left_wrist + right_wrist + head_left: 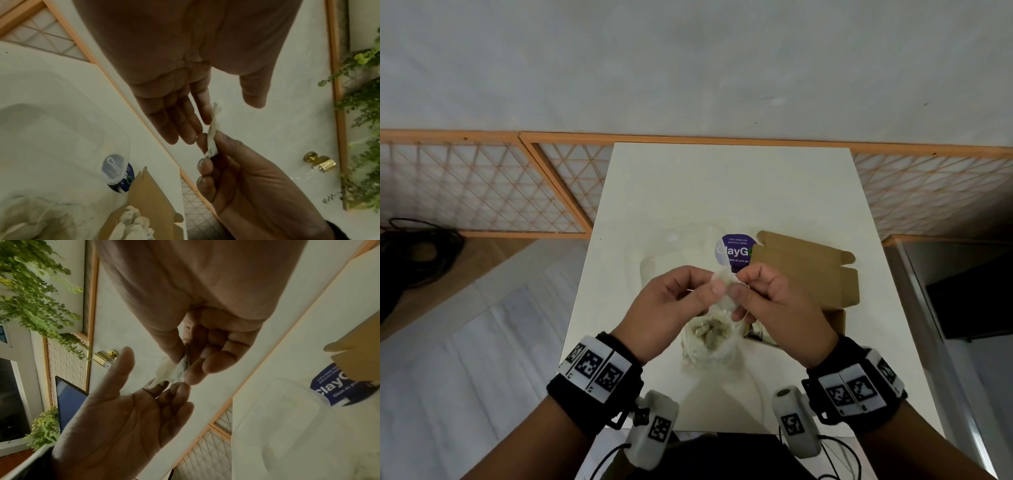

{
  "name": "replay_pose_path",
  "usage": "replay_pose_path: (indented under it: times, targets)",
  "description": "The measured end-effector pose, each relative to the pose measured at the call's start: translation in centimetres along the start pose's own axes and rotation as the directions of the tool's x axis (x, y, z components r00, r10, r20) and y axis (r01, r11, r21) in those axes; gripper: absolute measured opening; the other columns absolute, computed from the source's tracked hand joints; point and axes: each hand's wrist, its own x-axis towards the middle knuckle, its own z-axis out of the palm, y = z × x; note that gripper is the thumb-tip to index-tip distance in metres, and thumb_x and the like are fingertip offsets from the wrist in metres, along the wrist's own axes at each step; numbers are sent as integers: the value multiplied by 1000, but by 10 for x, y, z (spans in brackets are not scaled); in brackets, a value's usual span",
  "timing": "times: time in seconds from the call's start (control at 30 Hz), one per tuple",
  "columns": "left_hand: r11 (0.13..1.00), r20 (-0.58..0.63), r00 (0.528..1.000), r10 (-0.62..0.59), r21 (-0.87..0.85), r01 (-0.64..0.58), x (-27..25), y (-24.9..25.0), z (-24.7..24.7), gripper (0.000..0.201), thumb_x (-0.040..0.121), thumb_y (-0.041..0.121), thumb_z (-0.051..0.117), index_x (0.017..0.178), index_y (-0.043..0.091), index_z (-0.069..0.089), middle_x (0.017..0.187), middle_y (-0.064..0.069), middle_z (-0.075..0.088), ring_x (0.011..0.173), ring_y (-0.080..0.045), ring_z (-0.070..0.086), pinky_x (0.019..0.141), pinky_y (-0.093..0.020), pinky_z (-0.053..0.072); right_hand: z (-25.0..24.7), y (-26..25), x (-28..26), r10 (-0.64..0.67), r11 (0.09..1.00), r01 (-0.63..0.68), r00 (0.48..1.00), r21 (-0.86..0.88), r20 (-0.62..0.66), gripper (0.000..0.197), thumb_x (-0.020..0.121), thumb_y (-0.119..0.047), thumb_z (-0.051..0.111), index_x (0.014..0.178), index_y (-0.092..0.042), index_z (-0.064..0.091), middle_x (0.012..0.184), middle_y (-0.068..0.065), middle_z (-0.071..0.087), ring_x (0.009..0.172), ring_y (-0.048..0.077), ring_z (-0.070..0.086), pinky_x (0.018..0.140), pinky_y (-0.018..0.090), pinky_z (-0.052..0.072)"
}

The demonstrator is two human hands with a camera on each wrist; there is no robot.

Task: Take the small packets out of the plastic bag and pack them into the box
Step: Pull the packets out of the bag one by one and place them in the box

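Up above the counter [722, 192], both hands meet at the twisted neck of the bag [707, 337]. The right hand [777, 305] pinches the twisted white plastic between thumb and curled fingers; the right wrist view shows the plastic bunched at its fingertips. The left hand [674, 305] is beside it: in the head view its thumb and fingers seem to press the same twist, but both wrist views show its fingers nearly straight, with the tips just touching the plastic, so whether it grips is hard to tell. The bag hangs below the hands, over the near part of the counter, and holds a cluster of pale packets [710, 330].

Just right of the hands is the box [808, 270], brown cardboard, with its lid flaps standing open behind the right hand. The left wrist view shows crumpled white wrapping at its near side; whether that lies inside the box is unclear. A clear plastic tub [678, 250] lies beyond the hands, and a round purple label [736, 248] shows between tub and box.
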Motion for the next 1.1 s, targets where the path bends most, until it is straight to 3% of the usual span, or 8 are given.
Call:
replay_pose_path:
  times: [0.2,0.33,0.43,0.53,0.67,0.83,0.93,1.1]
  targets:
    - [992,-94,995,23,127,-11,-9,-22,-17,12,96,15,74,84,15,75,83,-4,75,78,-17,64,80,-38,50,19,5,7,59,998,-58,996,-15,62,9,101,-12,66,107,-5,65,87,10,78,72,16,72,62,21,53]
    - [986,-191,981,-4,162,36,-21,-34,-40,21,92,31,73,81,14,67,86,-15,72,84,-34,66,84,-47,52,21,46,26,79,961,-70,997,-267,24,7,99,-25,69,104,-21,72,92,-4,78,79,8,71,69,22,53]
    - [968,-228,973,-35,234,89,-32,-42,-55,35,80,56,68,77,21,64,76,-9,63,73,-19,56,73,-32,46,26,89,44,121,795,-90,993,-600,11,23,99,-38,62,83,-23,71,80,-5,71,78,15,66,74,38,56]
    - [944,-268,962,-48,302,131,-43,-44,-58,41,78,61,68,73,20,62,61,15,53,57,-2,44,57,-13,36,41,114,57,239,625,-129,971,-770,31,41,100,-46,53,67,-23,57,70,-2,59,74,25,61,64,37,47]
    - [920,-281,958,-54,358,157,-50,-56,-59,51,76,69,63,76,18,58,66,1,53,62,-6,44,60,-20,38,63,125,65,288,489,-170,957,-856,-25,47,97,-60,47,75,-20,60,77,0,60,76,26,59,66,35,45]
    - [895,-263,963,-59,413,168,-52,-67,-57,37,92,55,67,75,24,56,65,10,52,61,-8,44,64,-31,41,66,127,63,291,561,-200,956,-803,-34,40,101,-46,54,76,-15,62,78,3,63,79,28,62,69,36,47]
    - [902,-269,962,-53,400,161,-52,-65,-59,43,92,55,68,75,18,55,64,11,48,60,-8,41,62,-29,38,50,112,54,234,689,-197,971,-697,-43,24,100,-33,61,83,-19,68,81,-2,68,80,22,64,77,39,55]
    - [906,-258,966,-19,404,126,-48,-56,-58,41,92,50,73,74,18,55,61,12,46,57,-6,39,56,-19,36,20,55,32,28,865,-29,1000,-502,-10,24,101,-29,64,78,-25,62,69,-17,61,66,7,56,69,31,49]
